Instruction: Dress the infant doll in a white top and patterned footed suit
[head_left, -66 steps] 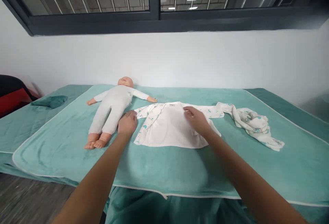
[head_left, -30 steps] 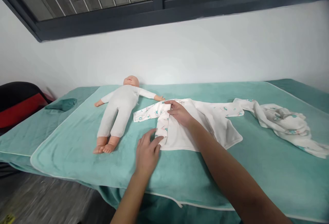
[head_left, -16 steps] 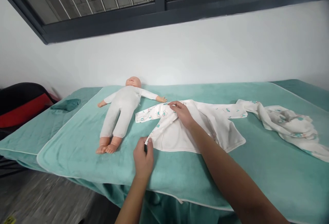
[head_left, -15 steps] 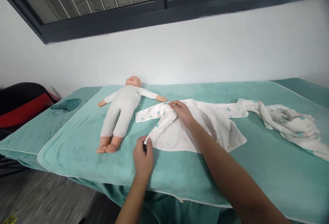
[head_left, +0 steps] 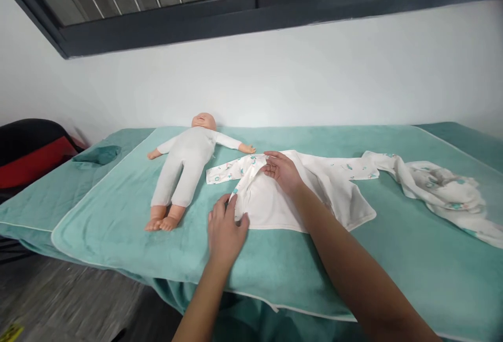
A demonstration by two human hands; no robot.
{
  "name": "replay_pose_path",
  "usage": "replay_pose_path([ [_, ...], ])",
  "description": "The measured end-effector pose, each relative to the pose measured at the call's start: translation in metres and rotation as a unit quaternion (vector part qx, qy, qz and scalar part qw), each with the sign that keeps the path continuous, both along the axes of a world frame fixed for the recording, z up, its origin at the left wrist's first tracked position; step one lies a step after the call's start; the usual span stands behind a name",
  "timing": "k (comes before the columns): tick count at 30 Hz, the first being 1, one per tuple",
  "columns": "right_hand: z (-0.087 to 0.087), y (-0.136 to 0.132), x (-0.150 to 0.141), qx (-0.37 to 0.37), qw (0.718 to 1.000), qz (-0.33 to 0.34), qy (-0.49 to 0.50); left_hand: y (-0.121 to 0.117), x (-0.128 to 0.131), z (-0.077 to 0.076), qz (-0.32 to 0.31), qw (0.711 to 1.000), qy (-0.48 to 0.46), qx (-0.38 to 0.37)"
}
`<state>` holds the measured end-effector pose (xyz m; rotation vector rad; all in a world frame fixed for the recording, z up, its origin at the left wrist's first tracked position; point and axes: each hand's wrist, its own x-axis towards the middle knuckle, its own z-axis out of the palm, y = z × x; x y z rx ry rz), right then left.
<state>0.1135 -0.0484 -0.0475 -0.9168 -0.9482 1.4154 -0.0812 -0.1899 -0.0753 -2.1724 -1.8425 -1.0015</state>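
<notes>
A white baby shirt (head_left: 275,200) with a teal print lies spread on the teal blanket (head_left: 118,216). My left hand (head_left: 226,229) pinches the lower corner of the shirt's left front flap and lifts it off the blanket. My right hand (head_left: 282,170) rests on the upper part of the shirt near the neckline, fingers closed on the flap's edge. A baby doll (head_left: 181,166) in a white bodysuit lies on its back just left of the shirt, arms spread.
A crumpled printed white cloth (head_left: 436,190) lies at the right on the blanket. A folded teal cloth (head_left: 96,154) sits at the far left, beside a black and red object (head_left: 29,151). A white wall and a window stand behind the bed.
My left hand has taken the flap's lower corner, pulled it out to the left, then brought it back toward the shirt's middle. My right hand stayed at the neckline.
</notes>
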Motion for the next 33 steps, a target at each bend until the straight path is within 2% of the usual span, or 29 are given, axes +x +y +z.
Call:
replay_pose_path([
  [5, -0.007, -0.001, -0.002, 0.106, 0.992, 0.059, -0.031, 0.002, 0.002, -0.002, 0.048, 0.998, -0.020, 0.023],
  [9, -0.016, 0.002, -0.007, 0.187, 0.968, 0.087, -0.143, 0.001, 0.001, -0.001, 0.052, 0.996, -0.051, 0.049],
  [13, -0.021, 0.001, -0.010, 0.235, 0.935, 0.102, -0.247, -0.002, -0.003, -0.001, 0.075, 0.985, -0.148, 0.040],
  [16, -0.023, -0.002, -0.012, 0.253, 0.903, 0.107, -0.329, -0.005, -0.005, -0.002, 0.110, 0.965, -0.236, 0.031],
  [20, -0.020, -0.007, -0.019, 0.284, 0.828, 0.121, -0.469, -0.006, -0.005, -0.001, 0.110, 0.954, -0.273, 0.053],
  [22, -0.019, -0.009, -0.022, 0.290, 0.790, 0.123, -0.526, -0.005, -0.004, -0.001, 0.088, 0.963, -0.245, 0.068],
  [24, -0.017, -0.010, -0.024, 0.291, 0.767, 0.104, -0.562, -0.003, -0.003, 0.000, 0.060, 0.975, -0.199, 0.079],
  [28, -0.020, -0.011, -0.023, 0.236, 0.761, 0.004, -0.605, 0.000, -0.004, -0.001, 0.053, 0.985, -0.149, 0.070],
  [33, -0.034, -0.010, 0.000, 0.169, 0.737, -0.060, -0.651, -0.001, -0.006, -0.003, 0.073, 0.975, -0.186, 0.096],
])
